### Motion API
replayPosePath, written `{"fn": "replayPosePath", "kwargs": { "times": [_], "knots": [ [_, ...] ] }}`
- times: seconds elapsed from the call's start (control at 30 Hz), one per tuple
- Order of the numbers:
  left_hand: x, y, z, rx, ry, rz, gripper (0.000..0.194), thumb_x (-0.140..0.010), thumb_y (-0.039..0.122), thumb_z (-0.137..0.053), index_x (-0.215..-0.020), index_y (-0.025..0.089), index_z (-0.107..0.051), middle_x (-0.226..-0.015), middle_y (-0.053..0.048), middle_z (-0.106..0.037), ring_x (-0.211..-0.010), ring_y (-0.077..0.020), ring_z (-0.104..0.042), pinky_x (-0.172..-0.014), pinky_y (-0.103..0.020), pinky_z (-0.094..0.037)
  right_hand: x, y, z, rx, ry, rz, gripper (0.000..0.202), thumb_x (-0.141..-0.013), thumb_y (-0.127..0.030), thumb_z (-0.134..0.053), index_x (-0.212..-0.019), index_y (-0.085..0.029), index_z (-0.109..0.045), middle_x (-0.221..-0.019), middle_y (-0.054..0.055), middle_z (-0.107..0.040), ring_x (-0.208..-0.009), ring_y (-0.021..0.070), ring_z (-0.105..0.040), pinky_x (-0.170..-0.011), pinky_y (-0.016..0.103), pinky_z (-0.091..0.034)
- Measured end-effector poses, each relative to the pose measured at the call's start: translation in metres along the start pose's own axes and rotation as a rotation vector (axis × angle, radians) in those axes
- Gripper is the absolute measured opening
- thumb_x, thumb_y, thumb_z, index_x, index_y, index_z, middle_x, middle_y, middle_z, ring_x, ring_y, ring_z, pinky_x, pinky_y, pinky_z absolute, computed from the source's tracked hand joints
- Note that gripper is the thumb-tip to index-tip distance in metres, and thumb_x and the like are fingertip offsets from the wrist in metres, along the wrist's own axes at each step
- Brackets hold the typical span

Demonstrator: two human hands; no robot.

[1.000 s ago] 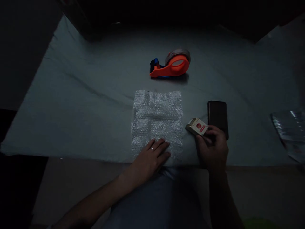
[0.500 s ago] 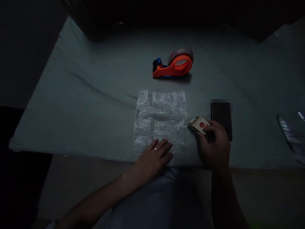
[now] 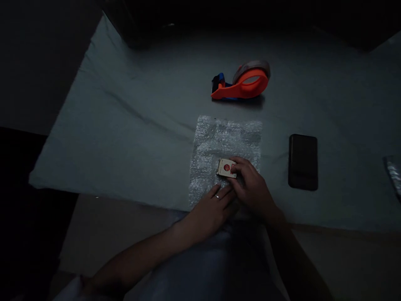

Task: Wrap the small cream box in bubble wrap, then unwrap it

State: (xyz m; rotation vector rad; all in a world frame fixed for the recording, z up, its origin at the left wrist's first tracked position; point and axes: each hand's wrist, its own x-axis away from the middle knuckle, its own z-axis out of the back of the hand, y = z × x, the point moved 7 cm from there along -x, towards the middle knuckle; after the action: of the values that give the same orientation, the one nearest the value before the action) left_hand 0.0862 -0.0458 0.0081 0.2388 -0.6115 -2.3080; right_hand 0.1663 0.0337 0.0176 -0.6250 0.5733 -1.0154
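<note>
A square sheet of bubble wrap [image 3: 206, 144] lies flat at the front of the cloth-covered table. Between the thumb and fingers of my right hand [image 3: 250, 184] is a small pale box [image 3: 224, 169] with a red round mark, over the middle of the sheet; whether it touches the plastic I cannot tell. My left hand [image 3: 214, 209], with a ring on one finger, rests on the sheet's near edge with fingers stretched out. Its fingertips are close below the box, and my right hand partly overlaps them.
An orange and blue tape dispenser [image 3: 242, 85] holding a roll of tape stands behind the bubble wrap. To the right lies a black phone-like slab [image 3: 303, 162]. Shiny clear plastic [image 3: 394, 175] shows at the far right edge. Light cloth [image 3: 125, 142] covers the table.
My right hand has carried the small box leftward from beside the black slab to above the bubble wrap. My left hand stays on the sheet's near edge. The view has shifted slightly.
</note>
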Motion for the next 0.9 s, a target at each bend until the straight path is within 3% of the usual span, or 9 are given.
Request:
{"fn": "replayPosePath", "kwargs": {
  "times": [0.2, 0.43, 0.53, 0.63, 0.7, 0.77, 0.83, 0.9],
  "knots": [
    [0.006, -0.005, 0.012, 0.063, 0.060, -0.022, 0.026, -0.097, 0.021, -0.045, -0.117, 0.013, -0.059, -0.134, -0.012, -0.055, -0.132, -0.0246, -0.044, -0.109, -0.043, -0.042, -0.001, 0.000, 0.002, -0.011, -0.031, 0.026, 0.020, -0.084, -0.011, -0.050, -0.099, -0.024, -0.053, -0.125, 0.010, -0.061, -0.119, 0.0231, -0.056, -0.097, 0.044, -0.049],
    [0.009, -0.007, 0.010, 0.041, 0.043, -0.001, 0.028, -0.097, 0.019, -0.043, -0.120, 0.012, -0.056, -0.133, -0.012, -0.055, -0.130, -0.0254, -0.046, -0.107, -0.042, -0.044, -0.007, 0.003, -0.002, -0.025, -0.075, 0.008, 0.016, -0.087, -0.015, -0.053, -0.100, -0.024, -0.051, -0.128, 0.011, -0.058, -0.121, 0.0225, -0.055, -0.095, 0.044, -0.051],
    [0.011, -0.011, 0.014, 0.022, 0.072, 0.068, 0.035, -0.094, 0.015, -0.045, -0.129, 0.012, -0.049, -0.135, -0.016, -0.052, -0.129, -0.0275, -0.045, -0.104, -0.045, -0.046, 0.001, 0.007, 0.010, -0.061, -0.008, -0.069, 0.021, -0.085, -0.024, -0.060, -0.103, -0.022, -0.049, -0.135, 0.015, -0.050, -0.124, 0.0247, -0.052, -0.083, 0.039, -0.057],
    [0.016, -0.019, 0.029, 0.024, 0.147, 0.184, 0.039, -0.087, 0.009, -0.049, -0.127, 0.011, -0.049, -0.124, -0.017, -0.057, -0.117, -0.0275, -0.053, -0.097, -0.046, -0.050, 0.016, 0.005, 0.031, -0.059, 0.040, -0.106, 0.029, -0.082, -0.037, -0.065, -0.102, -0.022, -0.052, -0.124, 0.014, -0.056, -0.113, 0.0248, -0.059, -0.075, 0.035, -0.059],
    [0.020, -0.022, 0.044, 0.056, 0.230, 0.219, 0.030, -0.086, 0.009, -0.050, -0.115, 0.011, -0.055, -0.111, -0.013, -0.062, -0.105, -0.0240, -0.057, -0.091, -0.041, -0.053, 0.025, -0.006, 0.037, -0.017, -0.075, -0.026, 0.036, -0.080, -0.044, -0.066, -0.106, -0.022, -0.054, -0.108, 0.011, -0.065, -0.101, 0.0244, -0.064, -0.081, 0.039, -0.057],
    [0.021, -0.026, 0.060, 0.075, 0.333, 0.224, 0.018, -0.088, 0.011, -0.050, -0.104, 0.013, -0.059, -0.100, -0.010, -0.064, -0.096, -0.0208, -0.058, -0.087, -0.037, -0.053, 0.030, -0.013, 0.039, 0.040, -0.178, 0.013, 0.047, -0.077, -0.047, -0.068, -0.113, -0.022, -0.054, -0.107, 0.010, -0.067, -0.098, 0.0251, -0.066, -0.081, 0.040, -0.056],
    [0.018, -0.031, 0.073, 0.075, 0.417, 0.230, 0.013, -0.089, 0.013, -0.051, -0.098, 0.013, -0.060, -0.095, -0.009, -0.064, -0.093, -0.0197, -0.059, -0.084, -0.036, -0.053, 0.028, -0.017, 0.043, 0.069, -0.187, 0.037, 0.035, -0.080, -0.042, -0.067, -0.107, -0.023, -0.058, -0.101, 0.008, -0.070, -0.092, 0.0231, -0.067, -0.077, 0.036, -0.055],
    [0.010, -0.041, 0.081, 0.098, 0.465, 0.245, 0.010, -0.089, 0.015, -0.053, -0.094, 0.014, -0.061, -0.095, -0.009, -0.065, -0.093, -0.0194, -0.060, -0.084, -0.034, -0.052, 0.021, -0.014, 0.047, 0.069, -0.107, 0.022, 0.011, -0.086, -0.032, -0.059, -0.092, -0.023, -0.060, -0.088, 0.004, -0.070, -0.082, 0.0190, -0.067, -0.072, 0.032, -0.054]
  ]
}}
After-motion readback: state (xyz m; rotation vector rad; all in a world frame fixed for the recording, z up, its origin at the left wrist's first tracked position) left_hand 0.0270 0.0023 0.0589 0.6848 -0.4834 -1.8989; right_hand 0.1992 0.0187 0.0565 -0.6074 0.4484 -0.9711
